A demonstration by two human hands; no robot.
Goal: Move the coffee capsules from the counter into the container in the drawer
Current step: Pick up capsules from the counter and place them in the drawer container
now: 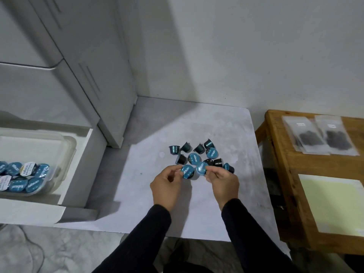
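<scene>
Several teal coffee capsules (195, 158) lie in a loose pile on the pale grey counter (197, 123). My left hand (167, 184) pinches one blue-lidded capsule (187, 171) at the pile's near edge. My right hand (222, 181) pinches another capsule (201, 168) right beside it. At the far left, an open white drawer (76, 174) holds a clear plastic container (65, 154) with several capsules (29, 174) inside, lids up.
A tall white cabinet (78, 75) stands behind the drawer. To the right, a wooden table (285, 174) carries two clear bags of dark contents (319, 136) and a pale yellow sheet (334, 203). A white wall backs the counter.
</scene>
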